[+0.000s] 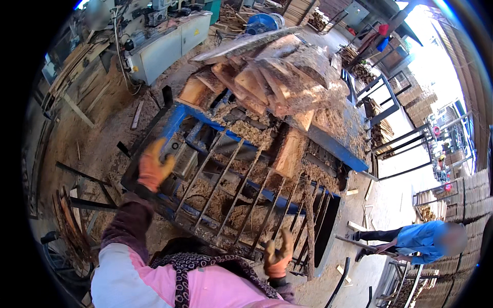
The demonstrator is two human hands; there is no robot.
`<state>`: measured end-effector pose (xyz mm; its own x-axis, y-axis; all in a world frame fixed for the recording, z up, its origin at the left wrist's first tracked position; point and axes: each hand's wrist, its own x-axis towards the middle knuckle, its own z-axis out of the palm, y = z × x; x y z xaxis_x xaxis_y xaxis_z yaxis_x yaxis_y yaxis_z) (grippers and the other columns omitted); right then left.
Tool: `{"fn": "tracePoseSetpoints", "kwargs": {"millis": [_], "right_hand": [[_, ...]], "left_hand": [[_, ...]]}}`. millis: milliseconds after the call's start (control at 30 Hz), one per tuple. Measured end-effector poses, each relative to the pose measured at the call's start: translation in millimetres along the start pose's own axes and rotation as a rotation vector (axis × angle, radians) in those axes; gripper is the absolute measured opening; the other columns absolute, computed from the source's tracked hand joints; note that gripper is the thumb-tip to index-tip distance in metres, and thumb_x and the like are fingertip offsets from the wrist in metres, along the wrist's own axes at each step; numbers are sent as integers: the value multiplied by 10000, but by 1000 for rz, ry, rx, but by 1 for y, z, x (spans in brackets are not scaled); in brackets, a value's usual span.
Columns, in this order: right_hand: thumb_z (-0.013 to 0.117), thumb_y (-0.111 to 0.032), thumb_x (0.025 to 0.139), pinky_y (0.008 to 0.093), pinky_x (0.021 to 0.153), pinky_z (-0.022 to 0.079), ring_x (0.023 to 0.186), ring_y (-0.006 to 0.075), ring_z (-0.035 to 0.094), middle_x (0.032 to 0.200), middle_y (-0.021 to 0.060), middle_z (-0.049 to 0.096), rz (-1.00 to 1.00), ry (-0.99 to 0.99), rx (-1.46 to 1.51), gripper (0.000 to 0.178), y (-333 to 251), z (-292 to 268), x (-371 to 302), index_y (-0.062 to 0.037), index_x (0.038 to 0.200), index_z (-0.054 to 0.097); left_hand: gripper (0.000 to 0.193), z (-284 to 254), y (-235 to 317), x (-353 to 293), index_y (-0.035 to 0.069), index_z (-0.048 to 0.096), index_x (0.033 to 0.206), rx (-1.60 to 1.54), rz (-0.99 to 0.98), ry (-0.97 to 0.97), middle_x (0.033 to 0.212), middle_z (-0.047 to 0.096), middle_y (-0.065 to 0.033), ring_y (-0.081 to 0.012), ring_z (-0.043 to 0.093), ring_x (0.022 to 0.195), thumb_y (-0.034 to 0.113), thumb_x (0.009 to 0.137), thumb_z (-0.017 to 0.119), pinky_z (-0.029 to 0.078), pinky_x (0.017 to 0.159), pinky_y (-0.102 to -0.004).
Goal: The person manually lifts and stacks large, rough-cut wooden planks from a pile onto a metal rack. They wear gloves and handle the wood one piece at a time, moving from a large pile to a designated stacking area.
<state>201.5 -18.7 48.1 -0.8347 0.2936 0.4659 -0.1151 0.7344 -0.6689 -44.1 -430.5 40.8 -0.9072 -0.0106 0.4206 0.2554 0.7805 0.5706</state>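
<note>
- Two gloved hands part over a blue-framed machine (354, 160) in a timber yard; both appear empty.
- The left hand (155, 167), in an orange-and-tan work glove, is spread, thumb well away from the fingers, above the machine's near left side. Whether it touches the frame cannot be told; the pose suggests balance or readiness rather than a grip.
- The right hand (279, 256), gloved alike, is loosely spread, with a clear gap between thumb and fingers and nothing pinched. It hangs low, close to the person's body and beside the metal bars (239, 192), where a long bark-like strip (309, 231) lies within easy reach.
- The rough wood slabs (267, 84) sit heaped on the machine's far side, well apart from both hands. Piled there, they seem kept near enough to draw from while leaving the near side free.
- One plank (288, 151) juts from the heap toward the person, its near end over the bars, which probably serve as a support for timber.
- Sawdust (246, 132) lies thick around the slabs and below the bars; the gaps presumably let debris drop through.
- At right, a co-worker in a blue jacket (418, 238) stands well clear of the machine, near stacked boards (472, 195), apparently set in tidy tiers to save floor space.
</note>
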Motion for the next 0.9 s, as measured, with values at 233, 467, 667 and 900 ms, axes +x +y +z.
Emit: {"fn": "tracePoseSetpoints", "kwargs": {"millis": [233,467,667,900], "right_hand": [[718,-255,933,359,924,559,1107,293,711,1210,211,719,332,-899,500,520,-92,64,-21,37,1346,600],[700,-325,944,365,927,545,1127,326,696,1219,214,714,35,-1396,428,523,-79,223,-92,14,1333,610],[695,-334,946,368,932,540,1126,324,693,1215,209,716,-146,-1080,16,513,-49,323,-25,11,1318,621],[690,-345,948,370,938,535,1125,322,690,1210,204,718,-140,-915,-322,502,-14,419,23,7,1302,634]], "left_hand": [[678,-58,-139,-18,20,574,1369,-131,-477,-337,1281,640,-199,-307,596,1188,419,860,775,474,1007,-411],[515,-57,-111,-19,-3,707,1146,-163,-538,-293,987,737,-138,-191,664,913,447,897,746,512,818,-369],[458,-37,-142,-38,5,685,1062,-10,-454,-279,864,686,-161,-212,610,789,438,914,674,511,755,-402],[675,-37,-125,-25,-61,634,1170,11,-473,-374,1034,702,-278,-399,693,1001,559,905,644,530,852,-458]]}}
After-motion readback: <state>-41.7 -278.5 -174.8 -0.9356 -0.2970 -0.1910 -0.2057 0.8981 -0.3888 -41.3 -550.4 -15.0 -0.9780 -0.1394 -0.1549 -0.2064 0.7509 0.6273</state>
